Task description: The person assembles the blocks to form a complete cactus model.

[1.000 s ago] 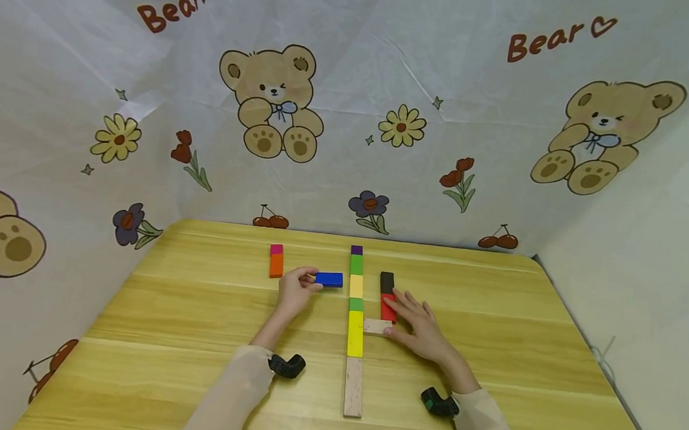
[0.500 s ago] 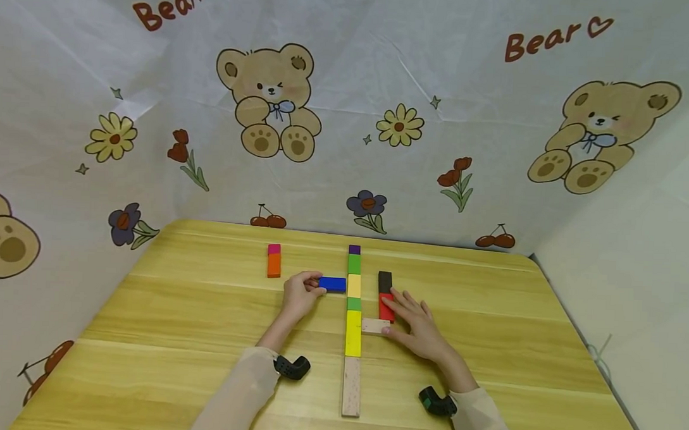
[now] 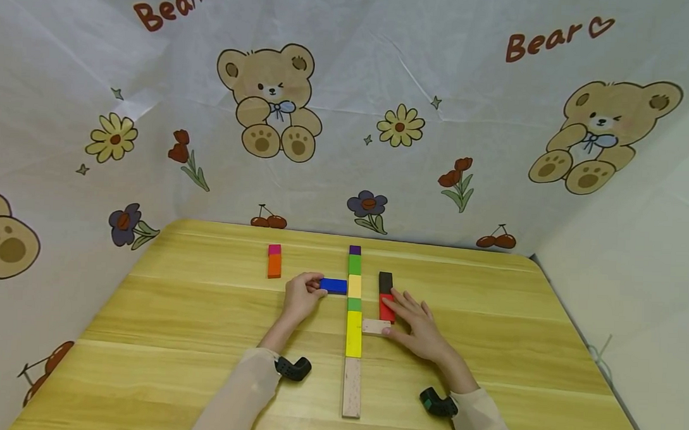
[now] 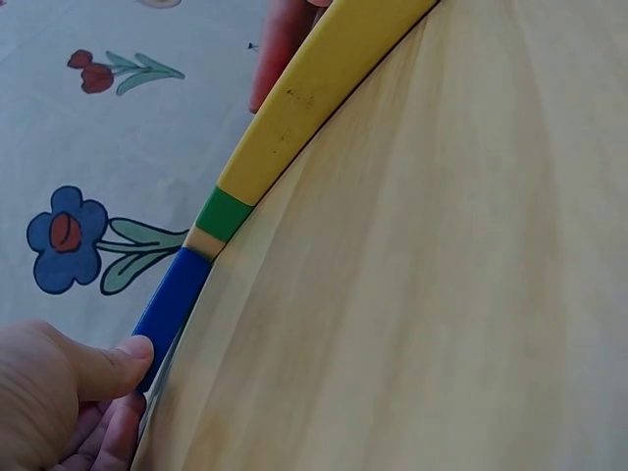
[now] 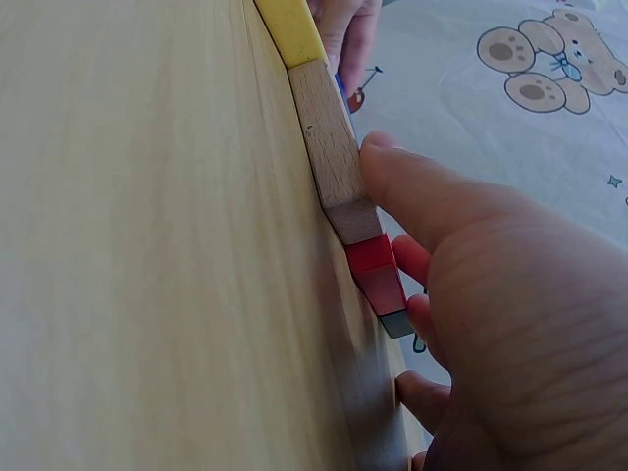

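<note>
My left hand [image 3: 303, 297] pinches the outer end of a blue block [image 3: 334, 286] between thumb and fingers. The block's other end sits right at the left side of a cream block [image 3: 354, 286], part of a straight row of coloured blocks. In the left wrist view, the thumb lies on top of the blue block [image 4: 172, 304]. My right hand [image 3: 423, 331] spreads over the right side, thumb at a short plain wooden block [image 3: 373, 327] and fingertips on a red block [image 3: 386, 310]. A black block [image 3: 385, 282] continues beyond the red one.
The row runs away from me: a long plain wooden block [image 3: 352, 387], a yellow block [image 3: 354, 334], green and cream blocks, then a purple block [image 3: 355, 249]. An orange block [image 3: 274, 267] and a pink block [image 3: 275, 249] stand back left. A bear-print cloth [image 3: 334, 177] hangs behind the table.
My left hand has moved the blue block right and slightly nearer to me, up to the row. My right hand stays in place.
</note>
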`<state>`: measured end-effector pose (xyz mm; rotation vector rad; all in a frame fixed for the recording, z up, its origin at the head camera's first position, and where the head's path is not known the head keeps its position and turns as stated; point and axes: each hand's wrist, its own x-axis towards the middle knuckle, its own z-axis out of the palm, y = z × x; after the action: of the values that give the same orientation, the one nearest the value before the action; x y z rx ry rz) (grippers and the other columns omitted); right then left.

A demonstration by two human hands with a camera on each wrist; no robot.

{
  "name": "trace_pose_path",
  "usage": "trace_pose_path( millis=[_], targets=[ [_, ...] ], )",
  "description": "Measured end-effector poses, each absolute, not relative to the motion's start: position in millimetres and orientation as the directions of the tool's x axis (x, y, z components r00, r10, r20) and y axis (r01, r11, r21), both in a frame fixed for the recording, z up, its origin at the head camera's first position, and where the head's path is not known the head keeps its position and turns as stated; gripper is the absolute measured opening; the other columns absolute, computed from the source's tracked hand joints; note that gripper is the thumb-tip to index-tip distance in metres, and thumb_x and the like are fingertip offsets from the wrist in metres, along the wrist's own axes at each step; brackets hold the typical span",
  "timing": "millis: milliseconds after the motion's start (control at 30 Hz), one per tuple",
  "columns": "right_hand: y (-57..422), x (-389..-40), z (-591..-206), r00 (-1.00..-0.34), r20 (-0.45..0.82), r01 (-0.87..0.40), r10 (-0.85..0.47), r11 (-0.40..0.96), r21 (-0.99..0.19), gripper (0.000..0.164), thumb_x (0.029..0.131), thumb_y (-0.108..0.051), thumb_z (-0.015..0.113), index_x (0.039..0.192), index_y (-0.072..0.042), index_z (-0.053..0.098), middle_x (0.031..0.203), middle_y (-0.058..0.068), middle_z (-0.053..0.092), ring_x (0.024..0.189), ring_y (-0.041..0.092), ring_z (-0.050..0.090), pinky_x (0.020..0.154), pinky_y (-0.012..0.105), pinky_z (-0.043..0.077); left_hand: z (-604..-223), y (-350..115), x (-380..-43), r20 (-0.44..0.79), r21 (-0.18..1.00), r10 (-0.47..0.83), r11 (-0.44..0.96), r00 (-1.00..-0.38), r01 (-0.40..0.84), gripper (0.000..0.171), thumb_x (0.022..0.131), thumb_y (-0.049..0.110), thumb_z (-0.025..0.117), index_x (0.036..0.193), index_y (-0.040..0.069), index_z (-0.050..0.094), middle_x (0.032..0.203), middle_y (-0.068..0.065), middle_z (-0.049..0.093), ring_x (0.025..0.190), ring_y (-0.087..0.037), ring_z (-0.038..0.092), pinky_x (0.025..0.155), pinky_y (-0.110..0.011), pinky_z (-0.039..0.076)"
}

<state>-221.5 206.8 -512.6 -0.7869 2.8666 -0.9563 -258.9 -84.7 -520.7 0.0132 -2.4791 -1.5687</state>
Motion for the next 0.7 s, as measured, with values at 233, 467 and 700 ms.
trace_pose_path(
  millis=[233, 467, 700],
  targets=[
    [207.1, -221.8, -512.8, -0.869, 0.149, -0.467, -0.473, 0.68, -0.565, 0.065, 0.088, -0.038, 0.07, 0.146, -0.019, 0.048, 0.159, 0.012, 0.031, 0.147, 0.045, 0.022, 0.113, 0.071, 0.004, -522.6, -82.7, -258.8, 0.182, 0.886, -0.107, 0.45, -0.977, 0.116, 0.028, 0.08, -0.001, 0.077, 0.107, 0.0, 0.073, 0.089, -0.011, 0.07, 0.078, -0.017, 0.061, 0.07, -0.025, 0.052],
    [206.4, -221.6, -513.3, -0.869, 0.153, -0.468, -0.471, 0.679, -0.565, 0.064, 0.089, -0.038, 0.07, 0.146, -0.019, 0.048, 0.159, 0.012, 0.031, 0.146, 0.045, 0.022, 0.113, 0.071, 0.004, -523.5, -81.6, -258.2, 0.207, 0.87, -0.1, 0.474, -0.973, 0.136, 0.028, 0.08, 0.0, 0.077, 0.108, 0.0, 0.073, 0.09, -0.011, 0.07, 0.077, -0.017, 0.06, 0.069, -0.025, 0.052],
    [206.0, -221.7, -514.2, -0.867, 0.167, -0.474, -0.47, 0.674, -0.566, 0.063, 0.089, -0.037, 0.07, 0.146, -0.019, 0.048, 0.158, 0.014, 0.032, 0.146, 0.046, 0.022, 0.112, 0.072, 0.005, -526.2, -81.8, -258.9, 0.231, 0.857, -0.095, 0.491, -0.968, 0.156, 0.03, 0.079, -0.001, 0.077, 0.109, -0.001, 0.073, 0.088, -0.01, 0.069, 0.076, -0.017, 0.06, 0.068, -0.026, 0.052]
  ],
)
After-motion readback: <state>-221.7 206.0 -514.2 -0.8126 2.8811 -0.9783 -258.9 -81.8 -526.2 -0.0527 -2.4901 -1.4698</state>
